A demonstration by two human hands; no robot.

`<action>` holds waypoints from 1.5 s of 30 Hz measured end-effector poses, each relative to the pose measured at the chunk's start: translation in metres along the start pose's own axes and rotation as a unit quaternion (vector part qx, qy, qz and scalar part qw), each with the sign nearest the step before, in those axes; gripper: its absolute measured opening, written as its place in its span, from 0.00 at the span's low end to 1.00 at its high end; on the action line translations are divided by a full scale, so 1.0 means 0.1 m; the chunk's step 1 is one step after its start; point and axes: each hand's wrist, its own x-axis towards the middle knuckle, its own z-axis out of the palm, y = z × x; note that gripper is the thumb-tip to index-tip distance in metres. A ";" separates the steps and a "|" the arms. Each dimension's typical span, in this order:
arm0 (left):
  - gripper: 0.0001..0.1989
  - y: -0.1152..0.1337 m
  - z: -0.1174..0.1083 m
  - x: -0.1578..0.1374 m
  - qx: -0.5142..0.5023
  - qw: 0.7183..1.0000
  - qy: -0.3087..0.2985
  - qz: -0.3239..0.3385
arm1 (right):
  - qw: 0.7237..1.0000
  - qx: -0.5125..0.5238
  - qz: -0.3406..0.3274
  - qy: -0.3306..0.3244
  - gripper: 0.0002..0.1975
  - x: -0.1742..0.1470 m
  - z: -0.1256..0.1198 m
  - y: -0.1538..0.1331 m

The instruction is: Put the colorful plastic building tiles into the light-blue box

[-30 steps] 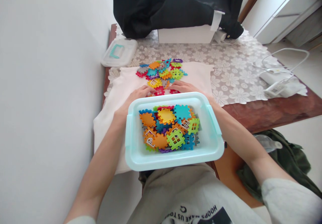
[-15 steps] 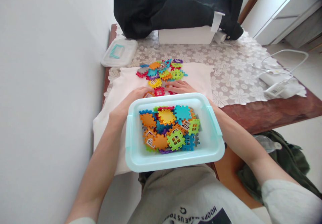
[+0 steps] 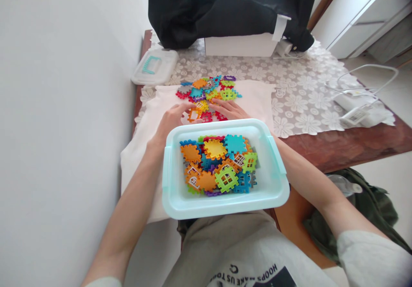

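Observation:
My left hand (image 3: 174, 117) pinches an orange square interlocking block (image 3: 193, 115) with an open window, tilted up at the near edge of a pile. My right hand (image 3: 230, 110) lies with fingers stretched out beside the pile, fingertips near a yellow window block (image 3: 202, 105). Red blocks (image 3: 207, 117) lie between the two hands. Beyond them spreads the pile of colourful interlocking blocks (image 3: 196, 93) on a white cloth (image 3: 254, 96). A pale turquoise bin (image 3: 225, 209) in front of me holds many more such blocks and hides part of my wrists.
The bin's translucent lid (image 3: 156, 77) lies at the table's back left. A black cover (image 3: 231, 10) drapes over a white box (image 3: 240, 46) at the back. A white cable (image 3: 367, 68) and device stand at the right, on a lace tablecloth (image 3: 299, 102). A wall is close on my left.
My left hand has lifted and tilted the orange window block, which lay flatter before. My right hand stays almost in place. The whole view has shifted slightly.

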 end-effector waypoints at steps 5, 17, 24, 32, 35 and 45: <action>0.27 -0.12 0.11 0.09 0.017 0.997 -0.054 0.052 | 1.000 -0.012 -0.002 -0.017 0.28 0.04 0.07 0.08; 0.21 -0.10 0.12 0.07 0.041 0.994 -0.084 0.051 | 1.000 -0.004 0.006 0.021 0.31 0.02 0.08 0.09; 0.27 -0.10 0.14 0.07 0.040 0.996 -0.043 0.063 | 0.999 -0.029 0.024 -0.012 0.27 0.05 0.07 0.09; 0.27 -0.13 0.17 0.07 0.071 0.994 -0.074 0.040 | 0.998 0.016 0.053 -0.008 0.29 0.03 -0.02 -0.01; 0.29 -0.15 0.16 0.08 0.068 0.994 -0.076 0.034 | 0.999 0.011 0.033 -0.019 0.30 0.04 0.01 0.01; 0.33 -0.17 0.17 0.07 0.096 0.993 -0.068 0.007 | 1.000 0.017 0.022 -0.007 0.25 0.00 -0.04 0.03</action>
